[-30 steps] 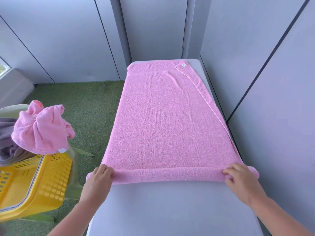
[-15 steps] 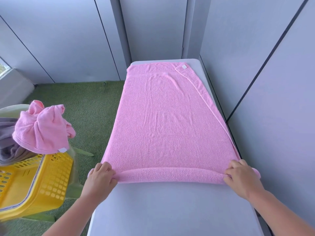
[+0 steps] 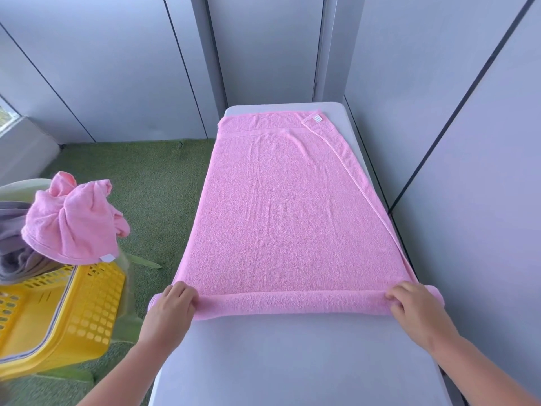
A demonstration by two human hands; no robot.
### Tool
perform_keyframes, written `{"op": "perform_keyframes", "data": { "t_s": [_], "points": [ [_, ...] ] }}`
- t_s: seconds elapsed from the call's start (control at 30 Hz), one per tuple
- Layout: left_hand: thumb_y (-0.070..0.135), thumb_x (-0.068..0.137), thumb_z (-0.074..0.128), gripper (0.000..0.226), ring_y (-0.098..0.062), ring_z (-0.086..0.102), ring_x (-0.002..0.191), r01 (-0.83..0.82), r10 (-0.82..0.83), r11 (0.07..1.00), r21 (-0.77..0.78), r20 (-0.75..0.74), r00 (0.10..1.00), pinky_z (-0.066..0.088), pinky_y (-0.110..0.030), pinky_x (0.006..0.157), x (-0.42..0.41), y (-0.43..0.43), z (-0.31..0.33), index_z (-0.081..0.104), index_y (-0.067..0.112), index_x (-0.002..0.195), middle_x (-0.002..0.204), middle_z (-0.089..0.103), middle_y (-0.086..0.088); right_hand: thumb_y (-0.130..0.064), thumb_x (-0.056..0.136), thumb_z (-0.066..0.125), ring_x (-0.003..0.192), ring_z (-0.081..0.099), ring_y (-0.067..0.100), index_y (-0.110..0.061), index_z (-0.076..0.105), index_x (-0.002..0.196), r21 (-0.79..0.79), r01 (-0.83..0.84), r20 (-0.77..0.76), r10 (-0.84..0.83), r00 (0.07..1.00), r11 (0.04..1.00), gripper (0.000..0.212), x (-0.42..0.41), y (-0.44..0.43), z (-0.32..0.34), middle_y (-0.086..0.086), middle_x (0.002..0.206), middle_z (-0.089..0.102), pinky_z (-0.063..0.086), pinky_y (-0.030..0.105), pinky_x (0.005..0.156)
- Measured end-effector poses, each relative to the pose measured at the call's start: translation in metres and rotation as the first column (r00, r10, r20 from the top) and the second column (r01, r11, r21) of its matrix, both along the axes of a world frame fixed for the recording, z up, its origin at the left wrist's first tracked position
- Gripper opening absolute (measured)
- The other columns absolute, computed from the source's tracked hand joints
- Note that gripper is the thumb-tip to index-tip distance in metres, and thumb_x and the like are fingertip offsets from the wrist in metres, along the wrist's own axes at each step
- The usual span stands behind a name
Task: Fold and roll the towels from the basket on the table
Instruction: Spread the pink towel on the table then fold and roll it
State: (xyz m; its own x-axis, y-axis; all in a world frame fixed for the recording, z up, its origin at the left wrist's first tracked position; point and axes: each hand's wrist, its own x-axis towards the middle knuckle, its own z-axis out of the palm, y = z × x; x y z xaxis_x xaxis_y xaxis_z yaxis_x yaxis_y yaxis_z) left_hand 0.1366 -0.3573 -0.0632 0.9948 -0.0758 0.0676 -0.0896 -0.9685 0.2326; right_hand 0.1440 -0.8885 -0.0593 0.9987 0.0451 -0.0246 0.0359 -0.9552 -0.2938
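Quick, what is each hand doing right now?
Left hand: fingers curled over the rolled near end of the pink towel, gripping it.
Right hand: gripping the same roll at its other end.

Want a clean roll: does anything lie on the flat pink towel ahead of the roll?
Nothing visible. The left hand and right hand grip the roll of the pink terry towel; its flat stretch ahead carries only shallow wrinkles.

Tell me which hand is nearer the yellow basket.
Left. The left hand grips the pink towel at the left end of its rolled edge, beside the yellow basket. The right hand grips the opposite end, farther away.
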Motion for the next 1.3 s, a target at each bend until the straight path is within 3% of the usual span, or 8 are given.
{"op": "perform_keyframes", "data": {
  "t_s": [0.17,0.3,0.4,0.73,0.9,1.07,1.2,1.3],
  "points": [
    [0.045,0.083,0.047,0.031,-0.010,0.054,0.099,0.047,-0.047,0.999,0.005,-0.037,0.998,0.051,-0.033,0.073,-0.005,0.009,-0.002,0.067,0.027,0.100,0.102,0.061,0.019,-0.012,0.078,0.069,0.120,0.050,0.019,-0.016,0.067,0.122,-0.105,-0.087,-0.166,0.069,0.984,0.991,0.045,-0.004,-0.008,-0.010,-0.008,0.122,0.063,0.038,0.031,0.104],
    [0.045,0.077,0.048,0.037,-0.015,0.053,0.100,0.096,-0.087,0.988,0.118,-0.079,0.993,0.049,-0.039,0.080,-0.003,0.012,-0.005,0.069,0.027,0.101,0.101,0.062,0.017,-0.015,0.070,0.070,0.088,0.057,0.016,-0.025,0.076,0.087,-0.126,-0.081,-0.045,0.075,0.996,0.989,0.021,0.001,0.000,-0.004,-0.017,0.086,0.067,0.046,0.028,0.072],
    [0.042,0.076,0.046,0.028,-0.016,0.051,0.089,0.091,-0.083,0.987,0.131,-0.067,0.994,0.047,-0.036,0.073,0.001,0.009,-0.003,0.069,0.028,0.085,0.087,0.059,0.018,-0.032,0.069,0.057,0.074,0.045,0.009,-0.034,0.045,0.053,-0.278,-0.110,-0.140,0.073,0.987,0.954,0.021,0.006,0.001,0.006,-0.017,0.059,0.047,0.036,0.026,0.054],
    [0.042,0.081,0.043,0.031,-0.021,0.051,0.080,0.014,-0.007,0.991,0.135,-0.052,0.999,0.048,-0.039,0.063,0.003,0.004,-0.002,0.072,0.029,0.083,0.083,0.048,0.008,-0.021,0.085,0.063,0.074,0.060,0.010,-0.032,0.066,0.076,-0.126,0.042,-0.043,-0.048,0.998,0.991,0.015,0.001,-0.001,0.000,-0.012,0.084,0.055,0.040,0.028,0.055],
    [0.037,0.092,0.035,0.029,-0.025,0.055,0.083,-0.031,0.031,1.000,0.001,-0.019,0.999,0.048,-0.041,0.056,0.004,-0.004,-0.001,0.061,0.025,0.090,0.088,0.052,0.009,0.001,0.081,0.064,0.091,0.057,0.017,-0.018,0.069,0.094,0.037,0.012,0.028,-0.013,1.000,0.999,0.024,-0.001,0.003,0.000,-0.007,0.096,0.061,0.042,0.029,0.077],
    [0.045,0.076,0.050,0.038,-0.021,0.054,0.099,0.050,-0.042,0.992,0.113,-0.076,0.996,0.051,-0.042,0.079,-0.001,-0.003,0.001,0.065,0.027,0.106,0.104,0.061,0.013,-0.005,0.079,0.065,0.120,0.051,0.018,-0.013,0.067,0.122,-0.073,-0.081,-0.124,0.071,0.990,0.994,0.044,0.000,-0.006,-0.013,-0.005,0.120,0.063,0.039,0.031,0.105],
    [0.043,0.074,0.044,0.037,-0.021,0.056,0.091,0.027,-0.013,0.983,0.183,-0.075,0.997,0.048,-0.043,0.076,0.004,-0.002,0.002,0.071,0.030,0.096,0.093,0.062,0.015,-0.007,0.066,0.077,0.091,0.058,0.018,-0.021,0.076,0.089,-0.130,-0.085,-0.030,0.081,0.996,0.988,0.027,0.006,0.002,-0.005,-0.013,0.086,0.067,0.049,0.031,0.074],
    [0.043,0.075,0.043,0.029,-0.018,0.052,0.083,0.064,-0.047,0.973,0.222,-0.081,0.996,0.044,-0.038,0.071,0.006,-0.001,0.004,0.069,0.032,0.079,0.081,0.057,0.016,-0.025,0.075,0.068,0.078,0.049,0.012,-0.029,0.054,0.062,-0.286,-0.099,-0.116,0.068,0.991,0.953,0.020,0.009,0.010,0.014,-0.014,0.066,0.052,0.025,0.017,0.055]
  ]
}}
